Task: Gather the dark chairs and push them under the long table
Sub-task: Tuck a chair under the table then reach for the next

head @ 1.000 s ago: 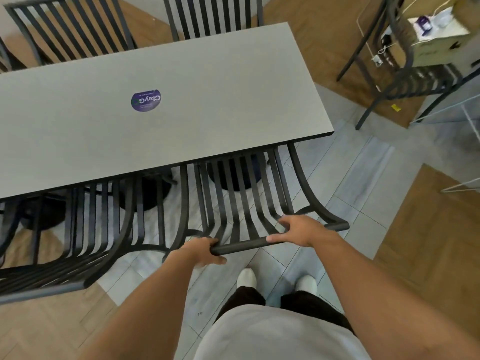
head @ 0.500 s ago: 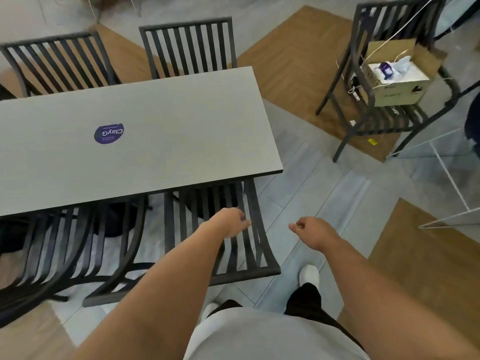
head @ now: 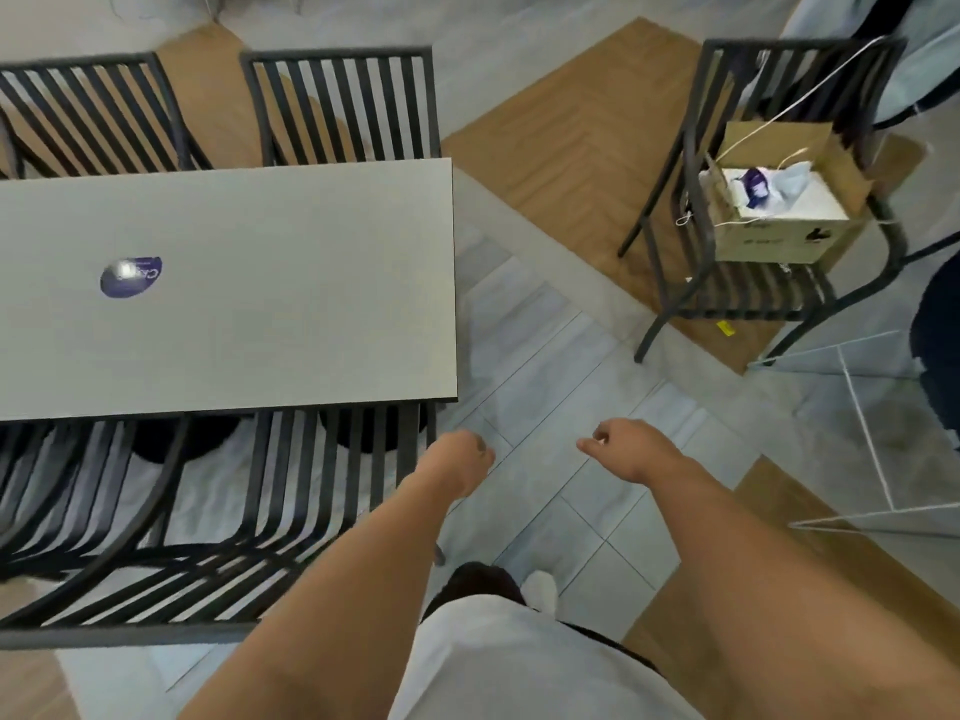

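Note:
The long grey table (head: 291, 324) fills the left half of the view. A dark slatted chair (head: 332, 485) stands tucked under its near edge, and a second one (head: 78, 517) sits to its left. Two more dark chairs (head: 340, 103) (head: 88, 116) stand along the far side. A fifth dark chair (head: 737, 293) stands apart at the right and carries a cardboard box (head: 779, 226). My left hand (head: 462, 459) hangs loosely curled just right of the near chair, holding nothing. My right hand (head: 623, 452) hovers over the floor tiles, also loosely curled around nothing.
A round purple sticker (head: 130, 277) is on the tabletop. A white wire frame (head: 878, 449) stands at the right, with a dark object (head: 940, 350) at the edge. White cords run from the box. My white shoe (head: 540, 589) is on the grey tiles.
Both hands have let go of the near chair's back rail, and the chair now sits further under the table. The view has swung right, bringing the chair with the box closer.

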`<state>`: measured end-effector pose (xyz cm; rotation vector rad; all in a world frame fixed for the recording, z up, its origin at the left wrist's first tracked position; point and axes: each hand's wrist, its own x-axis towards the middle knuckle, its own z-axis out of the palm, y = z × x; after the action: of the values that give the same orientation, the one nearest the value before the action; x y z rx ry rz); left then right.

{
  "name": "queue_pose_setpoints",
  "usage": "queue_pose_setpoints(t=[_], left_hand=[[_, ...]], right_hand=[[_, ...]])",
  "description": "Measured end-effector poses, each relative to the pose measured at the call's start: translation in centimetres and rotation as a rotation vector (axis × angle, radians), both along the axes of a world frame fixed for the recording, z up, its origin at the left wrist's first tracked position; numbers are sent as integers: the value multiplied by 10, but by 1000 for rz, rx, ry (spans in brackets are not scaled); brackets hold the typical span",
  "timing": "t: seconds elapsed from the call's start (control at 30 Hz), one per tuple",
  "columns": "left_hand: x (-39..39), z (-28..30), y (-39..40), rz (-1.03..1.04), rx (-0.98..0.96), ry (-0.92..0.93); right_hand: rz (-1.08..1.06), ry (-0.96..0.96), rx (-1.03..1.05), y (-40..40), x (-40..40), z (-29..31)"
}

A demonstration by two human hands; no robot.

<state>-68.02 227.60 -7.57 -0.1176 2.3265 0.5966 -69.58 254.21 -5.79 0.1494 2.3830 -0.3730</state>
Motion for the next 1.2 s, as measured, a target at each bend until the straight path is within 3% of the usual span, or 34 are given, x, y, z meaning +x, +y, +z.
queue_pose_setpoints(t=[0.3, 0.7, 0.97, 1.2], left_hand=[[-114, 3, 40, 45, 33, 61], [-405, 6, 34, 94, 50, 43], [-575, 28, 23, 128, 47, 138], [-712, 15, 29, 266, 34, 159]], right_hand=[[125, 102, -51, -1, -162, 14], [126, 22, -18, -6, -425, 15], [123, -13, -31, -1, -568, 10], [277, -22, -2, 8, -733, -10]])
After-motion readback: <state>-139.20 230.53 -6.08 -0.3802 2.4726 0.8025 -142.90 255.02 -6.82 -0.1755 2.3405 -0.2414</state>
